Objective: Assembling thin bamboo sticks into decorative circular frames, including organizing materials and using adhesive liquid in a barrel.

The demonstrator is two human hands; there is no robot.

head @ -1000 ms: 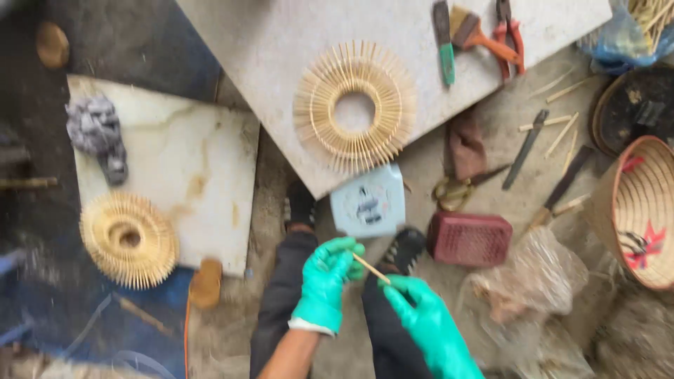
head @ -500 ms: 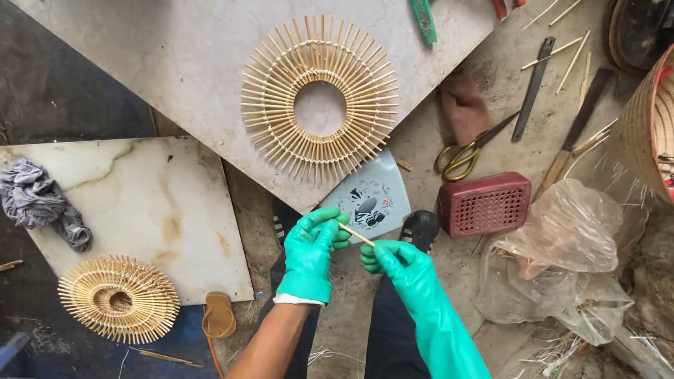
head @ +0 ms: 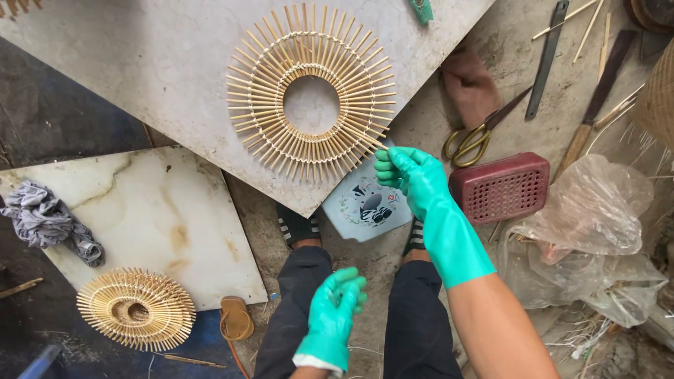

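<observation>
Bamboo stick ring on grey slab, right hand at its rim

Bamboo stick ring (head: 311,95) lies flat on a tilted grey stone slab (head: 140,63), sticks radiating around an open centre. Right hand (head: 407,175), in a green rubber glove, sits at the lower right edge of the ring; its fingers (head: 385,168) are curled together, pinching the end of one thin stick (head: 372,142) that points into the ring. How far that stick is seated among the others cannot be made out. Left hand (head: 337,309), also gloved, hangs low over the knees, fingers loosely bent; whether it holds anything cannot be told, since the palm faces away.

Second stick ring (head: 135,309) rests on the floor beside a pale marble slab (head: 154,217); a grey rag (head: 45,221) lies on that slab's left edge. Under the right wrist a small blue square stool (head: 354,210) is partly covered. Right of it: a red perforated box (head: 502,186), yellow-handled scissors (head: 477,137), and a crumpled clear plastic bag (head: 590,224). A woven basket (head: 660,91) is cut off by the right edge; tools at the top edge are cropped.
</observation>
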